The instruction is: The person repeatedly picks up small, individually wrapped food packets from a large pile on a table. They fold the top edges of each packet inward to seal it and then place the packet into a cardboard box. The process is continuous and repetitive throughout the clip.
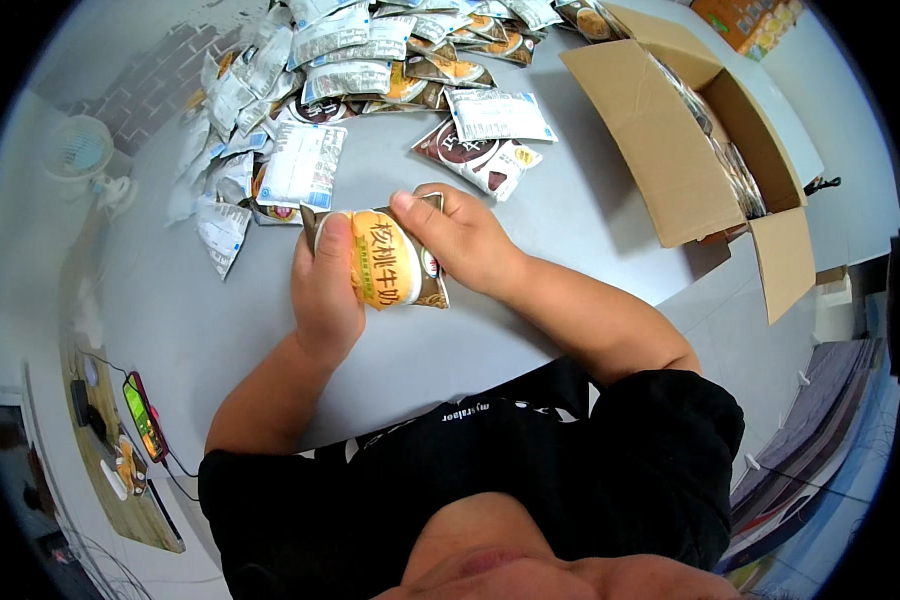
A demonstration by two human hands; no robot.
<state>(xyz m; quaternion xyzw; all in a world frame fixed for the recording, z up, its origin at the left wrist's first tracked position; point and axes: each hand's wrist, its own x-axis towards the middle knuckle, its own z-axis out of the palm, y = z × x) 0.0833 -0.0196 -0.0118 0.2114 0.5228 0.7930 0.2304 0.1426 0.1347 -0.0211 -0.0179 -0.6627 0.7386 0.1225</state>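
Between my two hands is a brown plastic food pouch point(384, 259) with an orange and white printed front facing me. My left hand point(328, 277) grips its left end, thumb across the front. At the upper right corner my right hand point(461, 232) pinches it, thumb on top. The pouch is held above the grey table point(420, 360). Just beyond lie a dark red and white pouch point(480, 161) and a white-backed pouch point(501, 116) that overlaps it. To the left, another white-backed pouch point(302, 165) rests on others.
A large heap of pouches point(367, 45) spreads across the table's far side. At the right stands an open cardboard box point(667, 142), flaps out, with pouches inside. A white fan point(82, 150) is at the left, and a lit phone point(145, 416) with cables is lower left.
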